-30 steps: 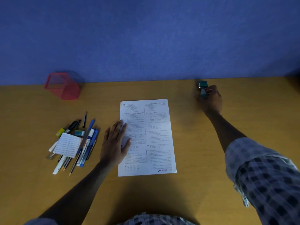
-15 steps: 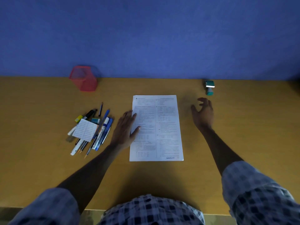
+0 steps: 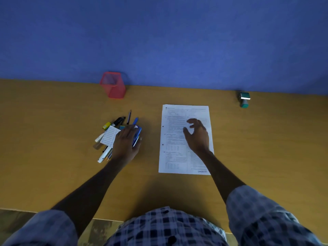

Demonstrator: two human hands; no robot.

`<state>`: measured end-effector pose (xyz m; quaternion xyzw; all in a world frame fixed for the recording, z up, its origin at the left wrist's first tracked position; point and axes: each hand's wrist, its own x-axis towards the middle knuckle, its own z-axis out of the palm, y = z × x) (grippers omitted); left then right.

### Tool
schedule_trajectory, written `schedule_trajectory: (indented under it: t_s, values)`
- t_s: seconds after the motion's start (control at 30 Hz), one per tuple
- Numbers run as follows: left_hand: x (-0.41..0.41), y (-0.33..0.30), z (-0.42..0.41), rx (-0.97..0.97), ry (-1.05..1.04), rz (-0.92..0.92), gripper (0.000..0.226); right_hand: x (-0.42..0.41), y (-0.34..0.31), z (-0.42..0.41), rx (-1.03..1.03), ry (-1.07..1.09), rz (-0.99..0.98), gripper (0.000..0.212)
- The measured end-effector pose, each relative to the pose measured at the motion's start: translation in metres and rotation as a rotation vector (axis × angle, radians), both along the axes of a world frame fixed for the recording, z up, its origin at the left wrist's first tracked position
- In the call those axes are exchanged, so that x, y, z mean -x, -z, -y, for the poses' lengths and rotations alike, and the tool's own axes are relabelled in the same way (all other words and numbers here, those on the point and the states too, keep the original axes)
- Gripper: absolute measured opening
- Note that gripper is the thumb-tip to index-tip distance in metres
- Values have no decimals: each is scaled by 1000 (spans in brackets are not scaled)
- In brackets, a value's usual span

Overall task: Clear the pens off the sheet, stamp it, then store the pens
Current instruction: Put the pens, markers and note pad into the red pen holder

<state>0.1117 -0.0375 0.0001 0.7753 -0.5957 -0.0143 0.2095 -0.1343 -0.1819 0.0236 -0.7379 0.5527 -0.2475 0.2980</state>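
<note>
Wooden table (image 3: 53, 157) lying bare right of sheet (image 3: 177, 157); stamp (image 3: 244, 99) sitting near back edge. Left hand (image 3: 125, 146), off sheet since earlier, now resting flat on pens (image 3: 113, 139). Right hand (image 3: 197, 137), back from stamp, hovering loose-fingered over sheet.

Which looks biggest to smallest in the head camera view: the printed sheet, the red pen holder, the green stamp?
1. Printed sheet, by far the largest.
2. Red pen holder.
3. Green stamp, the smallest.
The holder and stamp stand at the far edge by the wall, so both may look somewhat smaller than the nearer sheet.
</note>
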Motion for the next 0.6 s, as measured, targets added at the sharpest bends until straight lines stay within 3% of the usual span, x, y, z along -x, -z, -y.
schedule_trajectory:
  t_s: [0.33,0.5,0.6]
  values:
    - [-26,-1,-3,8,-52,-35,34,-56,9,-36,-104,-146,-33,27]
    - [-32,-7,11,31,-74,-34,10,-94,-1,-47,-145,-223,-74,25]
    - [-39,-11,23,-7,-92,-52,22,-119,-7,-52,-173,-249,-93,23]
